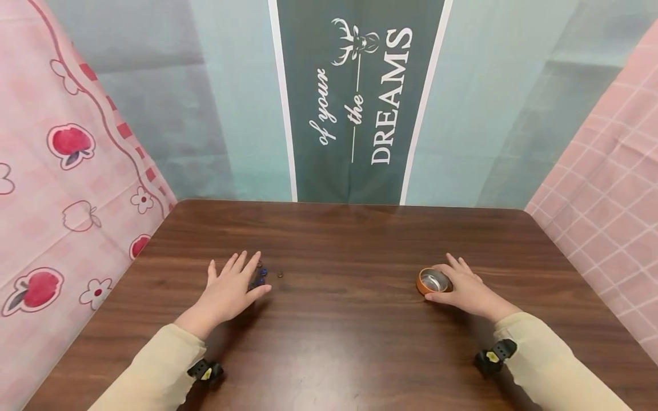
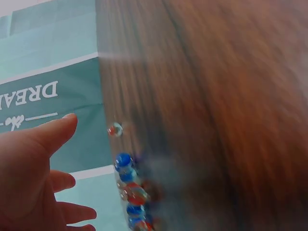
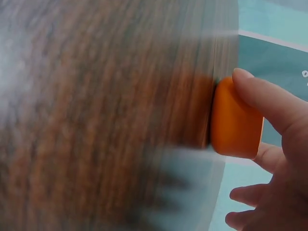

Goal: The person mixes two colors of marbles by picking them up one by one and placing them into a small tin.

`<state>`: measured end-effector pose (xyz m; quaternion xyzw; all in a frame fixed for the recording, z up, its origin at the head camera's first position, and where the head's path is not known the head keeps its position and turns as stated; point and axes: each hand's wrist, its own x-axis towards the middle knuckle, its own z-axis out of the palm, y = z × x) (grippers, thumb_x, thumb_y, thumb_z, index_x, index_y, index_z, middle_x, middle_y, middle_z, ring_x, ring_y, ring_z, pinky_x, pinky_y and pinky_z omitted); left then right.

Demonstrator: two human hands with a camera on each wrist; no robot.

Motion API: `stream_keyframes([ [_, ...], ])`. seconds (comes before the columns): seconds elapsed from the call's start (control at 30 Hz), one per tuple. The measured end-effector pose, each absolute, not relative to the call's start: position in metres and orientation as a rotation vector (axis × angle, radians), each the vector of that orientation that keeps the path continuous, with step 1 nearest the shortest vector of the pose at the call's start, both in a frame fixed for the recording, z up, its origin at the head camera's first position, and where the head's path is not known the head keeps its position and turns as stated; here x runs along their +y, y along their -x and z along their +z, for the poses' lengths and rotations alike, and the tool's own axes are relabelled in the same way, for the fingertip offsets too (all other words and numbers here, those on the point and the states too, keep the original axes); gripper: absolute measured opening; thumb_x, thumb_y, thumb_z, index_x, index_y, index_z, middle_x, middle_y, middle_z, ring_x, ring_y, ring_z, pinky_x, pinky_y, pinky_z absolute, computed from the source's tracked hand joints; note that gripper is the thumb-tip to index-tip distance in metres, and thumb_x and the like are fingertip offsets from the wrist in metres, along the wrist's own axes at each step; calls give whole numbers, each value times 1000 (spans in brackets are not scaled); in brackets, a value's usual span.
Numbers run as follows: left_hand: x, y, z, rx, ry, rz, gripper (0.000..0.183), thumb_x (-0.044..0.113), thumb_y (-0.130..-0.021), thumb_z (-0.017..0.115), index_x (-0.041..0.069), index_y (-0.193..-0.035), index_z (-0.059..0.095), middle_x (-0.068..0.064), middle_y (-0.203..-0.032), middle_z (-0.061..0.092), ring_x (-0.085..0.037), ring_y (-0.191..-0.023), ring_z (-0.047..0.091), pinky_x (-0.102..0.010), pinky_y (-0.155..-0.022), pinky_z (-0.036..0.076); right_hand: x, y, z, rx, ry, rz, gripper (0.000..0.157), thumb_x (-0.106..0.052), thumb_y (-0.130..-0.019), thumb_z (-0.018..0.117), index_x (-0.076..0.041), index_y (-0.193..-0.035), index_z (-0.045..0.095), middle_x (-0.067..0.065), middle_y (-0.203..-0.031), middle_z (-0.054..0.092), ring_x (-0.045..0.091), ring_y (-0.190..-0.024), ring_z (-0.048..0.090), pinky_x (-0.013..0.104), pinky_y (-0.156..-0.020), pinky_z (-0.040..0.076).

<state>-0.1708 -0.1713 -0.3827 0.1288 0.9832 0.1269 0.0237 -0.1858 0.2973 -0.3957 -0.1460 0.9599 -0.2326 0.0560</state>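
Note:
Several glass marbles (image 2: 136, 194), blue, red and clear, lie grouped on the table; in the head view my left hand (image 1: 229, 290) hovers over them and partly hides them. Its fingers are spread and hold nothing. One marble (image 1: 280, 274) lies a little to the right of the group. On the table's right side is a small round bowl (image 3: 236, 122), orange outside and silvery inside. My right hand (image 1: 465, 290) grips its side between thumb and finger, the other fingers spread apart. The bowl stands upright, and no contents show inside it.
The brown wooden table (image 1: 339, 331) extends between and in front of both hands. A teal curtain (image 1: 247, 114) with lettering hangs behind its back edge. Pink patterned cloth (image 1: 72, 188) borders the left, and pink checked cloth (image 1: 617, 188) the right.

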Motion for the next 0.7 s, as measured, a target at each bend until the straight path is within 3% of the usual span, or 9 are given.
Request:
stream_keyframes([
  [0.4,-196,170,-392,3088,-344,358,77,46,-84,65,6,-143,36,-29,-144,28,-46,-132,23,-73,-96,4,300,191,-399,2855,432,-772,66,-46,-76,73,-4,-122,52,40,-140,21,62,-126,10,78,-86,13],
  [0.7,-207,171,-395,3279,-470,244,47,32,-72,80,7,-109,66,-25,-137,41,-43,-127,35,-73,-95,12,299,190,-398,2854,388,-754,68,-47,-75,74,-4,-122,52,41,-139,22,65,-124,9,79,-83,17],
])
